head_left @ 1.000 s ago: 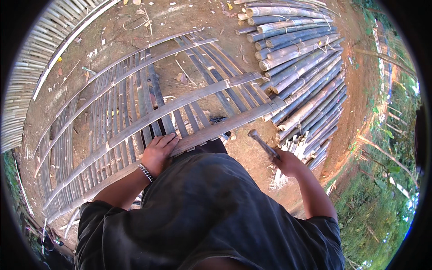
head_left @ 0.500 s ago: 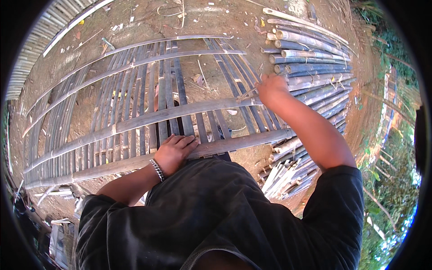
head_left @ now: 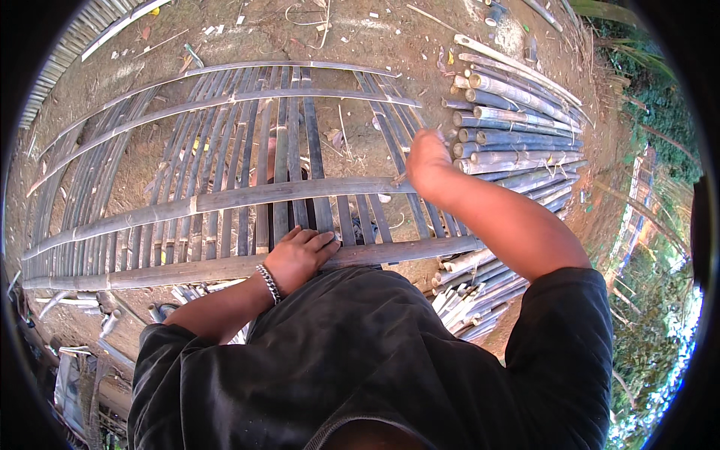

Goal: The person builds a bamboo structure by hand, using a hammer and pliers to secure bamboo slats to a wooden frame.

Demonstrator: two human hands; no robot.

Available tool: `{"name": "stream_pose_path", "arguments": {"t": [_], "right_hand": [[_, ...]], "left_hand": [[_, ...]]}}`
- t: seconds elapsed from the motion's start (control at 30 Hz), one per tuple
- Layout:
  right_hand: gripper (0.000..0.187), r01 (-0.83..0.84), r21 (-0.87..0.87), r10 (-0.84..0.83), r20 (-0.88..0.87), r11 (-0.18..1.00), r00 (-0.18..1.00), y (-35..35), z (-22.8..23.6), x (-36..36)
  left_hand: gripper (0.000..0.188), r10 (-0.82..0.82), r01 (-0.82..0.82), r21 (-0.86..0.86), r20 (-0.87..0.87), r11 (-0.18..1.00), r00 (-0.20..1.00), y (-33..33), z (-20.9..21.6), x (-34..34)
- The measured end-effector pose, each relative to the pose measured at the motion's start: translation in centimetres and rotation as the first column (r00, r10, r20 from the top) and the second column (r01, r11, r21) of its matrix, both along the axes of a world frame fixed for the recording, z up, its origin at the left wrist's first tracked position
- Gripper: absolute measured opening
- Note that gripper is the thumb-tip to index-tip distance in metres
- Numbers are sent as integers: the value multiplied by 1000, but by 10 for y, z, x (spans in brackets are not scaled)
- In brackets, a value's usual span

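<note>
Right up against the dark shirt (head_left: 375, 352) sits the bamboo frame (head_left: 247, 196), long rails (head_left: 120, 222) over rows of slats (head_left: 312, 135), spread across the left and middle above chip-littered ground (head_left: 420, 67). Off to its right, a stack of poles (head_left: 525, 139), partly covered by the right forearm (head_left: 510, 217)! Something dark (head_left: 358, 227) shows beneath the slats — too murky to name. Left hand (head_left: 301, 257), chain bracelet (head_left: 268, 283) at the wrist: palm down on the near rail (head_left: 172, 274), fingers extended and close together, thumb hard to make out. Right hand (head_left: 429, 161) above the frame's right part — grip curled into a fist around a tool (head_left: 399, 180), just a brownish end peeking out beside the second rail (head_left: 300, 191), the rest hidden, so its shape I can't tell.
</note>
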State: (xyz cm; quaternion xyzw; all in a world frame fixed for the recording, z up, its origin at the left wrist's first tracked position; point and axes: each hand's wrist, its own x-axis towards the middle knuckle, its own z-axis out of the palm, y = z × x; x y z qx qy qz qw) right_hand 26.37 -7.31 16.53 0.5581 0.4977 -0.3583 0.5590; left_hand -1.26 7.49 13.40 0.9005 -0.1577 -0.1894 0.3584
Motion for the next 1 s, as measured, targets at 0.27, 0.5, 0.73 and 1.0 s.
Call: {"name": "stream_pose_path", "arguments": {"t": [0.27, 0.5, 0.73, 1.0], "right_hand": [[29, -104, -70, 102, -29, 992, 994, 15, -18, -2], [26, 234, 63, -227, -100, 970, 969, -8, -1, 29], [26, 427, 132, -422, -70, 894, 904, -54, 3, 53], [26, 645, 292, -640, -124, 707, 758, -112, 3, 52]], "left_hand": [[53, 30, -32, -48, -25, 998, 999, -1, -1, -1], [53, 25, -27, -59, -43, 998, 999, 1, 1, -1], [51, 12, -13, -51, -33, 999, 999, 0, 1, 1], [51, -4, 3, -26, -48, 1000, 999, -1, -1, 3]]}}
